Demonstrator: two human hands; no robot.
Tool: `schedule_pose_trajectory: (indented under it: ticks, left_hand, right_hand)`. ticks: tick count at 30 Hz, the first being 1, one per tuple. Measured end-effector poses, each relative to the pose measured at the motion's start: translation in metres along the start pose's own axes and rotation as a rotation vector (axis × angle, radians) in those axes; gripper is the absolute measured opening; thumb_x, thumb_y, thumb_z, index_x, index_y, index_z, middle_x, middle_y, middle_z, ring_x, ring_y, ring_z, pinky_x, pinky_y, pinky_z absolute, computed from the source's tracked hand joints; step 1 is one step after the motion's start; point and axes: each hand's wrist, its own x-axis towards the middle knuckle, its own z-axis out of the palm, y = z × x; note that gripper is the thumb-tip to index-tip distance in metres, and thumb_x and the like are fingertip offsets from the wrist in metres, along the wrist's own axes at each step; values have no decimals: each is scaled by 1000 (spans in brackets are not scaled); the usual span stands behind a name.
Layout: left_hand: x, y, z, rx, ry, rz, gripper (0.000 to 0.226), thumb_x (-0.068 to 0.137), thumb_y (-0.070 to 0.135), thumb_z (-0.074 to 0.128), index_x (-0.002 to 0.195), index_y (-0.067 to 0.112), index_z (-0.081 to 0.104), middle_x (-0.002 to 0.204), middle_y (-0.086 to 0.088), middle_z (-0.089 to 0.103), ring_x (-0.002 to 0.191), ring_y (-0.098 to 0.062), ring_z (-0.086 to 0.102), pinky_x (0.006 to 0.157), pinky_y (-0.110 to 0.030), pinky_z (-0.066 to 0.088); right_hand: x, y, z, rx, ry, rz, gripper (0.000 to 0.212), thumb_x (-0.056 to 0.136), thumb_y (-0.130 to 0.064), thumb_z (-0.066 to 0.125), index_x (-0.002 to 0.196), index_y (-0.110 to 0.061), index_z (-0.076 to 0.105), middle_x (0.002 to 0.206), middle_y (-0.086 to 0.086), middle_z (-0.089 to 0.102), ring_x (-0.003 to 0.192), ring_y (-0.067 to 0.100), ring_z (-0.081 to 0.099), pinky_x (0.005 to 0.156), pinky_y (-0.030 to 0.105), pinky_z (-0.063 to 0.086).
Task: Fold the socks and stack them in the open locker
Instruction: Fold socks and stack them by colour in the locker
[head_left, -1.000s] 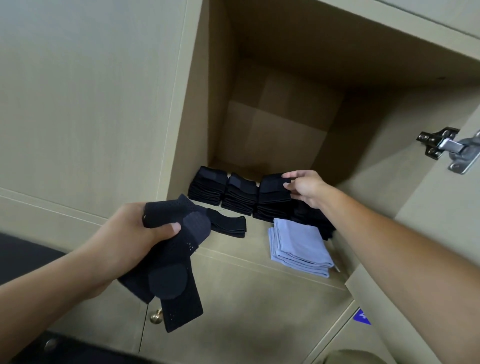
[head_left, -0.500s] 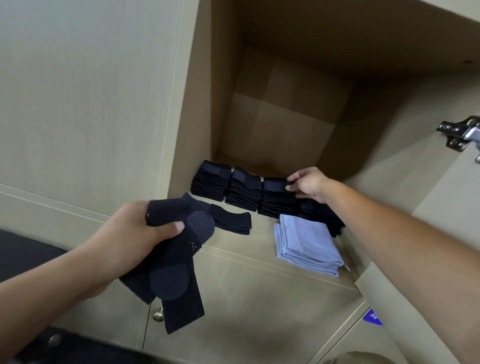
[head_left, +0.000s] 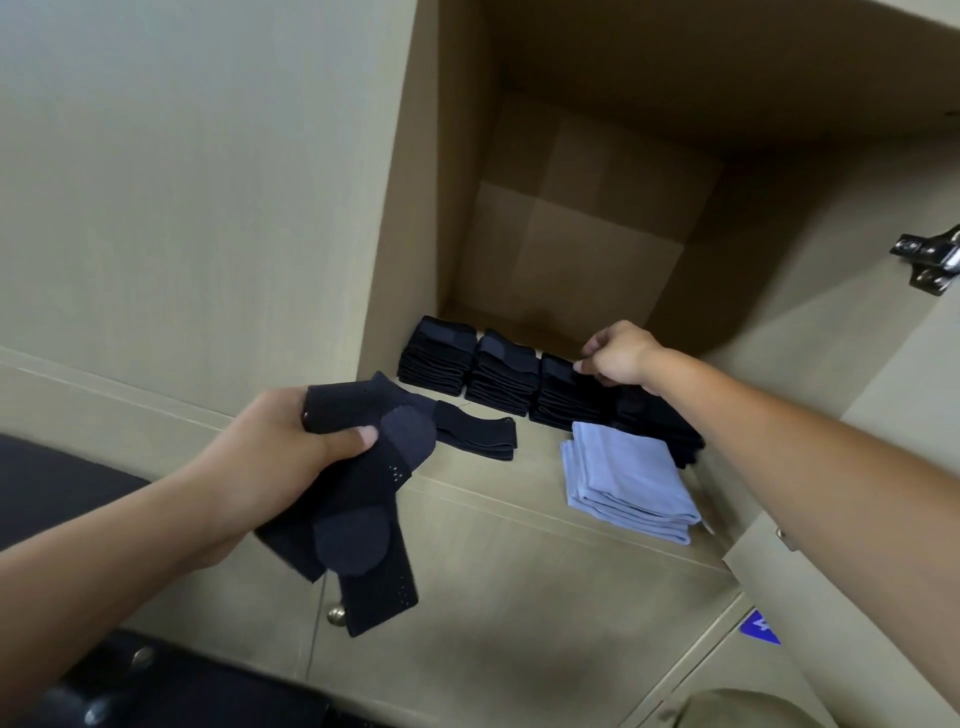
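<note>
Two hands are working: my left hand (head_left: 280, 457) is gripping unfolded black socks (head_left: 363, 499) near the open locker (head_left: 447, 218), while my right hand (head_left: 618, 353) is pinching the third black stack's (head_left: 566, 389) top sock, probably squaring it.

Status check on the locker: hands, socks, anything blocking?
Left hand grips unfolded dark socks outside the locker. Right hand pinches top of third black stack. Blue stack at front; nothing blocking.
</note>
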Motion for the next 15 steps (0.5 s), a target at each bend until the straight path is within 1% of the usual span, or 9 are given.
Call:
schedule_pose_trajectory:
  ticks: [1, 3, 4, 6, 7, 9, 11, 13, 15]
  left_hand:
    - [-1, 1, -3, -14, 4, 4, 12, 96, 14, 69, 104, 18, 76, 90, -3, 80, 84, -20, 78, 74, -36, 60]
    - [-3, 2, -7, -49, 7, 8, 13, 96, 13, 68, 105, 17, 76, 94, -5, 80, 89, -24, 77, 84, -42, 60]
    - [-3, 3, -8, -73, 7, 2, 12, 96, 13, 68, 105, 16, 76, 94, -5, 80, 90, -25, 77, 84, -43, 60]
    - [-3, 4, -10, -106, 20, -11, 11, 95, 13, 69, 104, 16, 76, 93, -5, 80, 87, -24, 78, 77, -39, 61]
    - [-3, 5, -11, -114, 28, -13, 11, 95, 13, 69, 104, 15, 75, 92, -5, 80, 85, -23, 78, 71, -35, 60]
    - [-4, 6, -11, -129, 34, -16, 11, 95, 14, 69, 104, 14, 75, 91, -5, 80, 81, -20, 78, 63, -30, 58]
    - [-5, 6, -11, -139, 37, -15, 11, 96, 14, 68, 105, 14, 75, 92, -5, 80, 82, -20, 78, 61, -29, 58]
    - [-4, 5, -10, -141, 50, -11, 13, 97, 15, 67, 107, 15, 74, 94, -5, 80, 85, -21, 77, 66, -31, 58]
    - [-3, 4, -10, -155, 70, -3, 14, 99, 15, 65, 109, 15, 73, 97, -5, 79, 92, -23, 77, 74, -35, 58]
  right_hand:
    - [-5, -4, 5, 36, 15, -33, 25, 86, -21, 80, 107, -14, 69, 112, 10, 69, 109, 28, 66, 102, 44, 54]
    - [-22, -11, 18, 156, 81, -116, 14, 87, -20, 77, 99, -21, 70, 101, 5, 72, 100, 23, 67, 100, 42, 54]
    - [-34, -16, 27, 215, 123, -154, 10, 88, -19, 76, 95, -23, 70, 93, 3, 73, 93, 20, 68, 98, 41, 55]
    - [-59, -29, 42, 328, 181, -223, 11, 89, -17, 74, 87, -27, 69, 79, -2, 72, 81, 16, 67, 92, 40, 57]
    - [-72, -36, 49, 389, 171, -245, 12, 91, -17, 72, 87, -27, 68, 77, -3, 71, 76, 14, 67, 88, 39, 57]
    - [-103, -50, 61, 496, 91, -275, 10, 94, -14, 68, 91, -23, 69, 81, -1, 73, 69, 11, 66, 76, 31, 57]
    - [-138, -62, 69, 580, -10, -284, 7, 97, -13, 64, 96, -16, 70, 88, 5, 75, 69, 12, 66, 67, 23, 54]
    - [-169, -72, 77, 634, -156, -280, 12, 99, -17, 61, 101, -11, 71, 90, 7, 77, 71, 14, 67, 68, 24, 56]
    - [-190, -77, 86, 613, -341, -281, 23, 101, -28, 60, 105, -9, 71, 90, 5, 77, 73, 15, 69, 72, 27, 57]
